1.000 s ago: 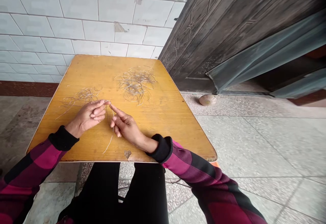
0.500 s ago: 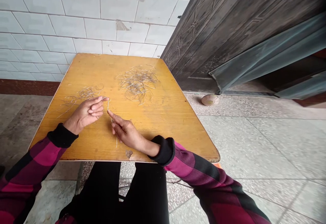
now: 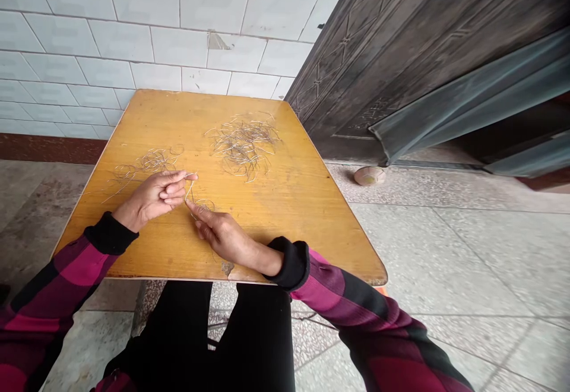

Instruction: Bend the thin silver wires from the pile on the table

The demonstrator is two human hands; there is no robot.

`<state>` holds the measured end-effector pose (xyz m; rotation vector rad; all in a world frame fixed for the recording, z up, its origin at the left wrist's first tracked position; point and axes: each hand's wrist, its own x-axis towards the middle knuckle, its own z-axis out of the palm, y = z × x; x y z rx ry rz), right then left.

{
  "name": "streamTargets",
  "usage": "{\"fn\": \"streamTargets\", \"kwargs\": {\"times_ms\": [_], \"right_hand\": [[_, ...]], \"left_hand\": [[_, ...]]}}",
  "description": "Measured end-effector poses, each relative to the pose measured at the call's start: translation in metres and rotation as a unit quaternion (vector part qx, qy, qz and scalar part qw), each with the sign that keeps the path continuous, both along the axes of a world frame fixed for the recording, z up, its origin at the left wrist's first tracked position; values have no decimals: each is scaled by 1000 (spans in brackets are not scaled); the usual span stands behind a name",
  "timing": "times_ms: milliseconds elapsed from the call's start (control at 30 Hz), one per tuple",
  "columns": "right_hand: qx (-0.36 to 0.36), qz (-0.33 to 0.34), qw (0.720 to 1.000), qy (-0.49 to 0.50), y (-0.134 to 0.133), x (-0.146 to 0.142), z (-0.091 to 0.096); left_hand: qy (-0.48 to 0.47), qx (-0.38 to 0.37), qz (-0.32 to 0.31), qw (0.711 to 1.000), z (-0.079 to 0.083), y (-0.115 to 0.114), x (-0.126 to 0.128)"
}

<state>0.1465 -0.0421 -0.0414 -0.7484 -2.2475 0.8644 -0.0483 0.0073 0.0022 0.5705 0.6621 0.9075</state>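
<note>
My left hand (image 3: 155, 197) rests on the yellow wooden table (image 3: 289, 208), fingers curled, pinching one end of a thin pale wire (image 3: 190, 189). My right hand (image 3: 219, 231) lies just to its right, fingers closed on the same wire, which bends into a small loop (image 3: 205, 205) by the index fingertip. A loose pile of thin wires (image 3: 243, 142) lies at the table's middle far side. A smaller pile of curled wires (image 3: 145, 163) lies just beyond my left hand.
A white tiled wall (image 3: 155, 29) runs behind the table. A dark carved door (image 3: 401, 47) stands to the right. A small round object (image 3: 369, 175) sits on the stone floor (image 3: 445, 249) near the door. My dark-trousered legs are under the table's near edge.
The long straight wire tail that ran toward the table's near edge has been drawn up and curled into a small loop by my right fingertips. My right hand slid slightly forward and left.
</note>
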Motion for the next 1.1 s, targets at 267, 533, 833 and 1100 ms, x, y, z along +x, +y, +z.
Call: {"fn": "streamTargets", "kwargs": {"times_ms": [267,533,833,1100], "right_hand": [[13,1,999,-47,1,1,0],[28,48,995,-83,11,17,9],[46,74,989,-115,13,21,13],[59,84,987,-122,11,21,14]], "left_hand": [[24,16,-20,999,0,-1,1],[67,29,-133,988,0,-2,-5],[88,59,-172,979,-2,-3,-5],[96,61,-175,978,-2,-4,-2]]}}
